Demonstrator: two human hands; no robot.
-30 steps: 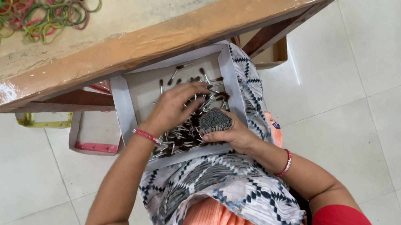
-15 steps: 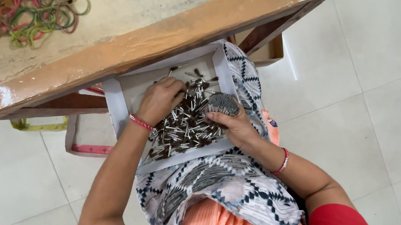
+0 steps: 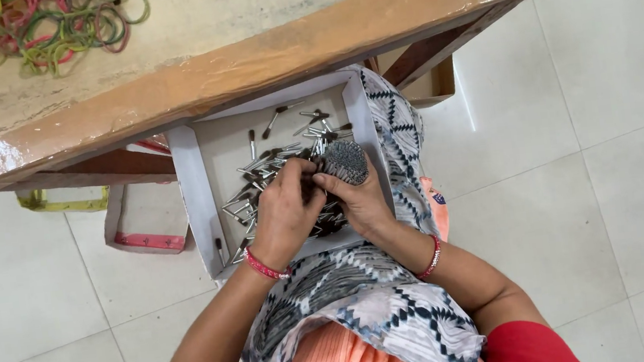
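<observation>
metal pins (image 3: 256, 172) partly hidden under both hands (image 3: 317, 206).

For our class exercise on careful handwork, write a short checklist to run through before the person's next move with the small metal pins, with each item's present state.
1. Right hand grips the round bundle of pins: ok.
2. Left hand is at the loose pins, fingers beside the bundle: ok.
3. White tray rests on the lap, under both hands: ok.
4. Loose pins all lie inside the tray: ok as far as visible; the hands hide some.
5. Bundle pins sit level with each other: cannot tell, too small.
6. Rubber bands lie on the table, apart from both hands: ok.
</observation>
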